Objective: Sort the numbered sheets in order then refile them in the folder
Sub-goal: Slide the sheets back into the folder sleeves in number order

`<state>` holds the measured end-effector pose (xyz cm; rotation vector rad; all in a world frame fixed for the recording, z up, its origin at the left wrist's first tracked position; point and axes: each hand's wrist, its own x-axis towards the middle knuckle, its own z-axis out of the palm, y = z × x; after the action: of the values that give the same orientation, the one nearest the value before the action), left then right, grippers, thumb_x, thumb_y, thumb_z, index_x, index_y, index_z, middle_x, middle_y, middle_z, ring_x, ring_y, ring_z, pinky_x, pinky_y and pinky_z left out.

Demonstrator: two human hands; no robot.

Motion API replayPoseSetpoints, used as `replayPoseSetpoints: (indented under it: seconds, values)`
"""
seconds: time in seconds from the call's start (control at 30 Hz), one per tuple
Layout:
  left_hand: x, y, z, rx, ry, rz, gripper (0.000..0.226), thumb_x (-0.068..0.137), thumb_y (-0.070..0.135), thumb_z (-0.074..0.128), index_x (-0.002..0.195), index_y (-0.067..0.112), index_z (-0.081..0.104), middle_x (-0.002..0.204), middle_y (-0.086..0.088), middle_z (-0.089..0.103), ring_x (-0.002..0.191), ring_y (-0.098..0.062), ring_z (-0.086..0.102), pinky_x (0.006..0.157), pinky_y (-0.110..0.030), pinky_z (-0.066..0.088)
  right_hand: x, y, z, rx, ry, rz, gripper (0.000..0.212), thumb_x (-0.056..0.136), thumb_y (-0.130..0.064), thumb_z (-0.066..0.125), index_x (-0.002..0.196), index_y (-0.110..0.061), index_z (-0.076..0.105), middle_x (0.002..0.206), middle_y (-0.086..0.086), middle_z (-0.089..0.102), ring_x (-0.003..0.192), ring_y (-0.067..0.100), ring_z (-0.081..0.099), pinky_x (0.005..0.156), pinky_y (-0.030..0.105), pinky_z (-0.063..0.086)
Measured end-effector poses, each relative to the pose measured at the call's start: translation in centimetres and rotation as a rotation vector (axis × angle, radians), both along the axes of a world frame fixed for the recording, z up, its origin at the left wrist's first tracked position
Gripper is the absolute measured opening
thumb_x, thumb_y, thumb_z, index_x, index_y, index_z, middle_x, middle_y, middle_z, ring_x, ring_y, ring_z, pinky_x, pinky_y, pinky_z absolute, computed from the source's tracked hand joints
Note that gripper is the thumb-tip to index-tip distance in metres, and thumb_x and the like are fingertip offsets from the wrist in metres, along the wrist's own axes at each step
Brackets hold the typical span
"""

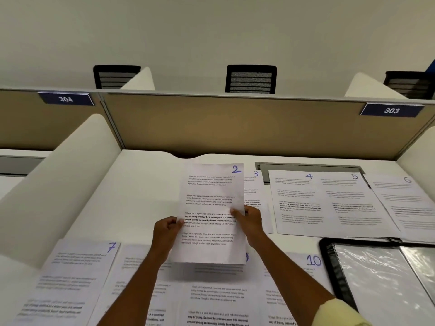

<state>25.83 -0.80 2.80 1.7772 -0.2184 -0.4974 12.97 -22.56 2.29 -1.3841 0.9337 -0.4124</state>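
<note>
Both hands hold the sheet numbered 2 (211, 203) upright above the desk. My left hand (166, 231) pinches its left edge and my right hand (250, 222) grips its right edge. Sheet 3 (255, 191) lies partly hidden behind it. Sheets 4 (296, 203), 5 (350, 201) and 6 (407, 198) lie in a row to the right. Along the near edge lie sheet 7 (70, 278), two sheets whose numbers are covered, and sheet 10 (303, 269). The black folder (329, 262) with clear sleeves lies open at the lower right.
The white desk (146, 184) is walled by a tan partition (235, 128) at the back and white dividers on both sides. A grey cable tray (306, 166) runs behind sheets 4 and 5. Black chairs stand beyond the partition.
</note>
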Motion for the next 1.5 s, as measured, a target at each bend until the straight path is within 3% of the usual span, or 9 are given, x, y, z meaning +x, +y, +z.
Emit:
replayPoseSetpoints:
  seconds: [0.17,0.43,0.57,0.73,0.9,1.03,1.13,1.27,1.5]
  values:
    - [-3.9,0.7,-0.5,0.001,0.009,-0.017,0.021,0.091,0.015,0.067,0.080,-0.004,0.068,0.071,-0.008,0.067,0.064,-0.014,0.058,0.057,-0.026,0.048,-4.0,0.3,-1.2,0.015,0.017,0.019,0.016,0.085,-0.028,0.078,0.097,-0.018,0.073,0.099,0.000,0.076,0.092,0.021,0.073,0.087,0.044,0.060]
    - [-10.0,2.6,-0.2,-0.017,0.018,-0.050,0.014,0.091,0.012,0.067,0.085,0.001,0.072,0.079,-0.007,0.073,0.067,-0.009,0.068,0.059,-0.020,0.053,-11.0,2.9,-0.7,0.044,0.022,-0.035,0.020,0.093,-0.030,0.069,0.099,-0.011,0.073,0.099,0.006,0.075,0.095,0.025,0.071,0.089,0.044,0.058]
    - [-12.8,4.7,-0.7,-0.012,-0.021,-0.083,0.012,0.089,0.014,0.070,0.081,0.007,0.074,0.084,-0.017,0.073,0.075,-0.021,0.067,0.073,-0.038,0.055,-15.6,5.8,-0.4,0.062,0.067,-0.070,0.024,0.099,-0.030,0.060,0.096,-0.009,0.072,0.090,0.003,0.071,0.078,0.017,0.062,0.063,0.029,0.049]
    - [-17.3,7.8,-0.9,-0.019,-0.015,-0.099,0.012,0.089,0.012,0.070,0.077,0.009,0.073,0.079,-0.012,0.074,0.075,-0.024,0.067,0.076,-0.046,0.056,-22.0,10.0,-1.0,0.083,0.077,-0.074,0.029,0.099,-0.033,0.059,0.081,-0.010,0.062,0.082,0.013,0.059,0.075,0.023,0.053,0.065,0.037,0.044]
    - [-22.2,10.0,-1.2,-0.042,0.030,-0.114,0.008,0.090,0.011,0.068,0.086,0.008,0.074,0.087,-0.007,0.075,0.084,-0.026,0.071,0.080,-0.043,0.059,-28.5,14.3,-0.4,0.147,0.077,-0.162,0.021,0.102,-0.030,0.054,0.093,-0.019,0.070,0.104,0.008,0.072,0.100,0.032,0.068,0.091,0.053,0.056]
    - [-25.8,10.2,-1.3,-0.103,0.110,-0.113,0.009,0.091,0.013,0.067,0.093,0.006,0.072,0.096,-0.010,0.073,0.091,-0.032,0.070,0.083,-0.046,0.058,-33.5,16.8,-0.6,0.243,0.087,-0.212,0.033,0.102,-0.045,0.049,0.115,-0.021,0.065,0.110,0.006,0.071,0.102,0.028,0.068,0.090,0.048,0.057]
    - [-28.8,9.5,-1.1,-0.156,0.188,-0.110,0.007,0.091,0.014,0.067,0.093,0.009,0.070,0.100,-0.010,0.073,0.095,-0.031,0.069,0.087,-0.047,0.057,-36.8,18.0,-0.2,0.331,0.060,-0.283,0.034,0.100,-0.050,0.048,0.116,-0.023,0.061,0.110,0.006,0.069,0.102,0.028,0.066,0.079,0.041,0.060]
    - [-32.6,7.5,-1.5,-0.174,0.264,-0.124,0.006,0.089,0.014,0.070,0.087,0.009,0.071,0.098,-0.013,0.073,0.097,-0.033,0.068,0.090,-0.049,0.055,-41.1,18.7,0.5,0.429,-0.048,-0.416,0.026,0.098,-0.042,0.057,0.110,-0.019,0.062,0.109,0.014,0.068,0.102,0.032,0.065,0.086,0.049,0.059]
    - [-40.6,2.4,-2.3,-0.154,0.340,-0.228,0.007,0.092,0.014,0.066,0.092,0.009,0.072,0.103,-0.010,0.072,0.098,-0.028,0.068,0.092,-0.049,0.055,-47.7,16.9,0.5,0.492,-0.264,-0.667,0.032,0.090,-0.015,0.071,0.119,-0.006,0.059,0.113,0.017,0.068,0.106,0.031,0.065,0.076,0.041,0.058]
